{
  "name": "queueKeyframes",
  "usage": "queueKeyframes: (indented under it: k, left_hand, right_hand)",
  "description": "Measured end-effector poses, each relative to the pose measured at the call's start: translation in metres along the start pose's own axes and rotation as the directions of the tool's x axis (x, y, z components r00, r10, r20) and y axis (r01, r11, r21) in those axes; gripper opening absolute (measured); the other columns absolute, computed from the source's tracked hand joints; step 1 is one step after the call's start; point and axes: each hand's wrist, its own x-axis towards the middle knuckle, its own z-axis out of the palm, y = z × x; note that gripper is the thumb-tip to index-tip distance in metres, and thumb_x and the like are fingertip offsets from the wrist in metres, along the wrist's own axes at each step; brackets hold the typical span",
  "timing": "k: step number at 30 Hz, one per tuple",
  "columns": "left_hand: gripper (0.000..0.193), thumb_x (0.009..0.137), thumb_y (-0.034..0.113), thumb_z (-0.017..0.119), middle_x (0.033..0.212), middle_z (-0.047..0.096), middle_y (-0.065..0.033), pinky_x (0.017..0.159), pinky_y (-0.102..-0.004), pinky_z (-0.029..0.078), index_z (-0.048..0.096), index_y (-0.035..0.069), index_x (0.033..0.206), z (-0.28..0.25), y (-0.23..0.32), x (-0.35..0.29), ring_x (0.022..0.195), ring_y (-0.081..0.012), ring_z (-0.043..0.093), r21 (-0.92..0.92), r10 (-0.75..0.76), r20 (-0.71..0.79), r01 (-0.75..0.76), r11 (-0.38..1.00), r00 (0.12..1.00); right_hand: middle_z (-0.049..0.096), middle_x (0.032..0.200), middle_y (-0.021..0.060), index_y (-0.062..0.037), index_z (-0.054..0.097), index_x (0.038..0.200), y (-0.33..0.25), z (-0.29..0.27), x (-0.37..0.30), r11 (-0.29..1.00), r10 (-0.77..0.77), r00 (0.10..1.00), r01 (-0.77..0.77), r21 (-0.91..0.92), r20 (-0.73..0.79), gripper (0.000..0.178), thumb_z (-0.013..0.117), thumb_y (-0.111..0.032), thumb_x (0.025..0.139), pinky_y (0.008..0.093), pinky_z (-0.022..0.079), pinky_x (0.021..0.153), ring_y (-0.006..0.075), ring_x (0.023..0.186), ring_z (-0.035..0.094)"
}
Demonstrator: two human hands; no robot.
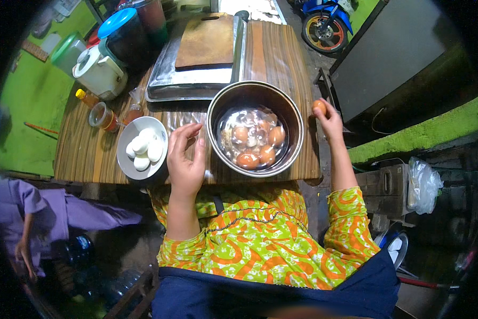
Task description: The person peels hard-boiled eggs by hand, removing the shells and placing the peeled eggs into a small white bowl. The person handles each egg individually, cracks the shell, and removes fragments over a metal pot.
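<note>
A deep metal pot (297, 139) stands near the table's front edge, with water and several brown eggs (248, 160) in it. Bits of shell seem to float among them. To the right of the pot, my right hand (330, 118) is raised with a brown egg (319, 106) held in its fingers. My left hand (186, 159) is between the pot and a white bowl (128, 169), fingers stretched and thumb apart, holding nothing. Several peeled white eggs (141, 162) are piled in the bowl.
Behind the pot, a wooden cutting board (206, 43) lies on a metal tray (161, 85). Jugs, a white container (103, 74) and small jars (101, 114) crowd the table's left. A person in purple (36, 212) is at the lower left; a blue motorcycle (326, 26) stands beyond.
</note>
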Motion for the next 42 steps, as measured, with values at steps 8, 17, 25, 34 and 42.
queueKeyframes:
  k: [8, 17, 25, 34, 42]
  left_hand:
    - [0.026, 0.088, 0.001, 0.059, 0.11, 0.058, -0.0143, 0.088, -0.0326, 0.051, 0.062, -0.001, 0.114, 0.005, 0.006, 0.0, 0.098, -0.0226, 0.062, 0.033, 0.008, 0.029, -0.009, 0.999, 1.0]
    - [0.025, 0.088, 0.001, 0.058, 0.111, 0.058, -0.0142, 0.089, -0.0324, 0.051, 0.061, -0.002, 0.113, 0.006, 0.006, 0.001, 0.1, -0.022, 0.062, -0.029, -0.015, 0.023, 0.016, 0.999, 1.0]
    - [0.026, 0.087, 0.0, 0.059, 0.112, 0.058, -0.0143, 0.089, -0.0331, 0.051, 0.062, -0.002, 0.113, 0.003, 0.003, 0.003, 0.102, -0.0225, 0.062, -0.014, -0.049, 0.007, 0.049, 0.999, 0.999]
    - [0.028, 0.085, 0.006, 0.061, 0.11, 0.062, -0.015, 0.091, -0.0386, 0.047, 0.064, 0.004, 0.112, 0.023, 0.026, 0.008, 0.105, -0.0325, 0.06, 0.075, 0.063, 0.085, -0.07, 0.995, 0.994]
    - [0.053, 0.085, 0.009, 0.068, 0.121, 0.057, -0.0182, 0.091, -0.0381, 0.049, 0.048, 0.003, 0.134, 0.049, 0.044, 0.001, 0.11, -0.0325, 0.06, -0.034, 0.222, 0.218, -0.22, 0.975, 0.95]
  right_hand:
    - [0.056, 0.12, 0.0192, -0.0018, 0.037, 0.14, -0.037, -0.027, -0.006, 0.477, 0.073, 0.969, -0.242, 0.845, 0.236, 0.05, 0.055, -0.02, 0.097, 0.0326, 0.056, 0.084, 0.0287, 0.098, 0.063]
    - [0.062, 0.12, 0.0188, -0.0069, 0.052, 0.131, -0.02, 0.018, -0.012, 0.725, -0.39, 0.917, 0.361, -0.586, 0.082, 0.053, 0.071, -0.021, 0.084, 0.0403, 0.047, 0.093, 0.0355, 0.107, 0.06]
    - [0.063, 0.119, 0.0162, -0.0069, 0.051, 0.135, -0.002, 0.02, -0.012, 0.655, -0.648, 0.755, 0.484, -0.58, -0.102, 0.059, 0.071, -0.015, 0.08, 0.0411, 0.045, 0.093, 0.0355, 0.1, 0.058]
    - [0.061, 0.117, 0.0053, -0.0022, 0.047, 0.139, -0.084, -0.007, -0.021, 0.797, -0.17, 0.949, -0.026, 0.603, 0.265, 0.053, 0.061, -0.029, 0.095, 0.022, 0.048, 0.078, 0.01, 0.097, 0.06]
    - [0.056, 0.118, 0.0065, -0.0036, 0.048, 0.128, -0.171, 0.037, -0.09, 0.796, -0.315, 0.765, -0.108, 0.595, 0.561, 0.041, 0.058, -0.028, 0.097, 0.0239, 0.049, 0.084, 0.0123, 0.101, 0.059]
